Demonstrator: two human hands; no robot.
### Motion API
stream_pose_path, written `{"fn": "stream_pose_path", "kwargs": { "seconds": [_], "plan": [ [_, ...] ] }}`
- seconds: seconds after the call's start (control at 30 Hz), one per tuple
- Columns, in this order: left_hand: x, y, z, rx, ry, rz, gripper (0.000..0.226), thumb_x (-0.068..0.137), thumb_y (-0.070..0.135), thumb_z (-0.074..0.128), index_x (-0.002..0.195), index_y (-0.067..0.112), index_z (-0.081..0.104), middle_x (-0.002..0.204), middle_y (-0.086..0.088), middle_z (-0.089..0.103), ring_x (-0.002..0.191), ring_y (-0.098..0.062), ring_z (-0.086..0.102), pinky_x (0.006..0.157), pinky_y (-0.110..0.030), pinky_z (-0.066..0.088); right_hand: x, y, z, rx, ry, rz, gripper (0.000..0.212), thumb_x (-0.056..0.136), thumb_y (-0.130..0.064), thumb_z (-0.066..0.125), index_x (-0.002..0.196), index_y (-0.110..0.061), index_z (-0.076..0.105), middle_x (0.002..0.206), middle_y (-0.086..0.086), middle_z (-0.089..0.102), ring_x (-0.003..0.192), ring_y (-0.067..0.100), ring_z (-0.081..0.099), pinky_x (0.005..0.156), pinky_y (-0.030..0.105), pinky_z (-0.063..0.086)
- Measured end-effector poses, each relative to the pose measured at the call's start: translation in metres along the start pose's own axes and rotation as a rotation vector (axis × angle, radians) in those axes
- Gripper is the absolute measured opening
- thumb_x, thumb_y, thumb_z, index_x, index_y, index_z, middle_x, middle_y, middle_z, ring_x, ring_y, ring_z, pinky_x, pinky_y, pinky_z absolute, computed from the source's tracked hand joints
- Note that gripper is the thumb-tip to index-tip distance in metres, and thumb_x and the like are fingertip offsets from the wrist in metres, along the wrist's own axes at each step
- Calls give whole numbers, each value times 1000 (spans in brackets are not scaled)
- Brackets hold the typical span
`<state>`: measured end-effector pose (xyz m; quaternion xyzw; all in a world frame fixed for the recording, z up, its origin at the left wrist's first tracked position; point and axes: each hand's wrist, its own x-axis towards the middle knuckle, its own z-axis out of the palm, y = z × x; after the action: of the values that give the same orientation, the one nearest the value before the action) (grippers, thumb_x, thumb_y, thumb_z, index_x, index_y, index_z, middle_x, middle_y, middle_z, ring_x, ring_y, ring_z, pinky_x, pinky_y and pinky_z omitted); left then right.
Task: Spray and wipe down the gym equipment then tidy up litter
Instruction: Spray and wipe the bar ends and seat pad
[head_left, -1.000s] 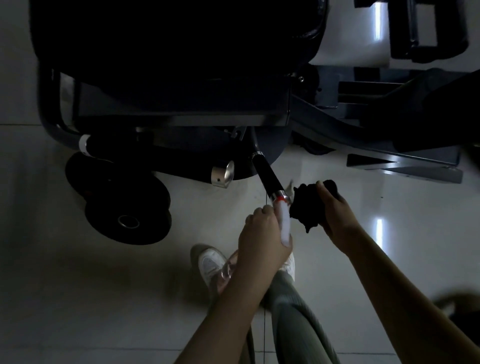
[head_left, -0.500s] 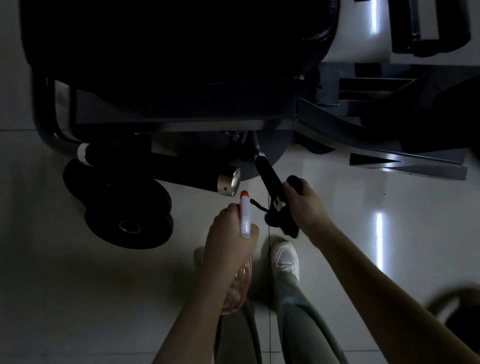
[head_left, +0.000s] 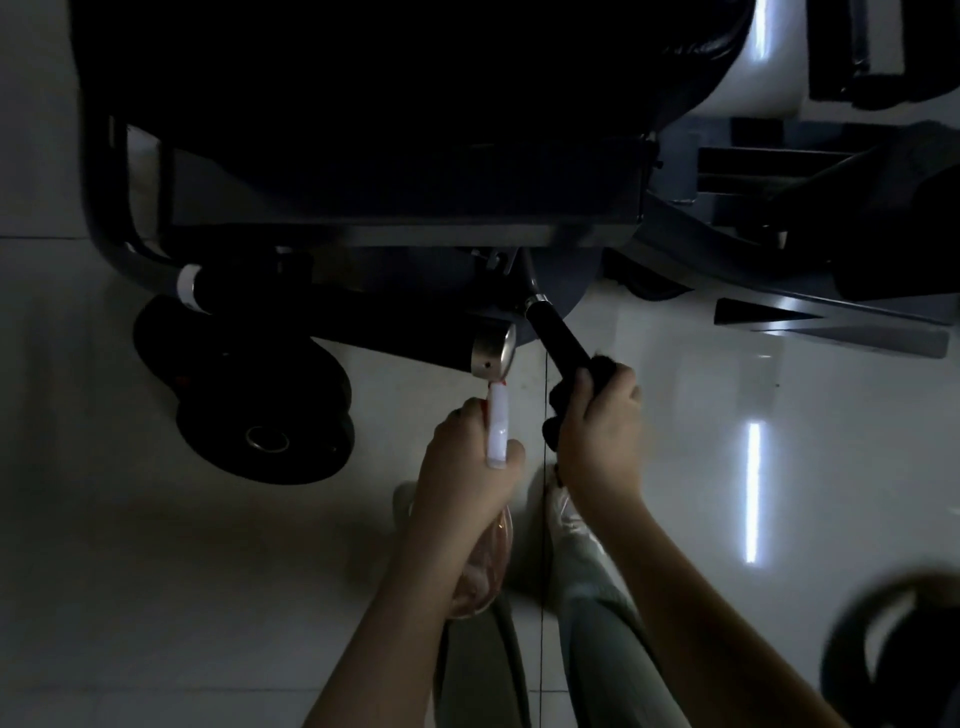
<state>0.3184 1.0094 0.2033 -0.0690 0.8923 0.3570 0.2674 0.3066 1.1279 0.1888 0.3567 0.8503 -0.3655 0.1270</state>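
Note:
A dark gym machine (head_left: 395, 171) fills the top of the head view, in dim light. From it a black handle grip (head_left: 558, 340) slopes down toward me. My right hand (head_left: 597, 426) is closed around its lower end with a black cloth (head_left: 602, 364) wrapped over the grip. My left hand (head_left: 467, 467) holds a clear spray bottle (head_left: 497, 426) with a white head and red nozzle, pointing up at the chrome end cap (head_left: 493, 349) of a second black bar.
Black weight plates (head_left: 260, 410) hang low at the left of the machine. Another machine's grey frame (head_left: 831, 317) lies at the right. A dark round object (head_left: 893, 639) sits at the bottom right. My legs and white shoes stand on the glossy tiled floor (head_left: 156, 597).
My right hand moved left from beside the grip and closed the cloth around its lower end. My left hand drew the bottle off the grip and left, under the chrome cap.

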Motion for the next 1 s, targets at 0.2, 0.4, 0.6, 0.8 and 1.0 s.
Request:
{"fn": "stream_pose_path", "kwargs": {
  "seconds": [0.2,0.4,0.6,0.8,1.0],
  "plan": [
    [0,-9,-7,-35,-46,43,33,90,13,51,122,5,53,76,3,51,65,-7,50,55,-9,37,43,-15,-38,-101,-133,56,33,99,-31,38,114,-4,51,104,16,58,83,31,53,68,35,41],
    [6,-18,-12,38,-111,24,41,92,16,48,133,11,44,78,-2,52,68,-12,52,61,-21,43,27,-21,-1,-804,-238,-395,48,98,-34,40,139,-10,33,122,20,51,101,36,56,68,33,39],
    [9,-24,-18,35,-114,-5,7,92,16,49,86,12,47,79,-7,55,70,-19,57,59,-21,40,59,-45,21,-851,-364,-211,28,92,-6,43,119,-1,50,111,13,60,100,28,60,72,33,45],
    [9,-16,-32,-42,-122,-42,8,92,12,50,97,7,53,91,-11,60,81,-25,61,68,-31,49,81,-53,3,-274,-324,29,32,95,-23,49,118,-1,52,111,15,61,96,30,57,68,29,42],
    [10,-17,-30,-30,-146,-34,19,91,12,50,109,6,52,99,-13,60,89,-24,59,76,-35,51,48,-32,13,-872,-408,-372,50,91,-33,48,136,-14,38,131,19,46,104,38,53,81,41,47]
  ]
}}
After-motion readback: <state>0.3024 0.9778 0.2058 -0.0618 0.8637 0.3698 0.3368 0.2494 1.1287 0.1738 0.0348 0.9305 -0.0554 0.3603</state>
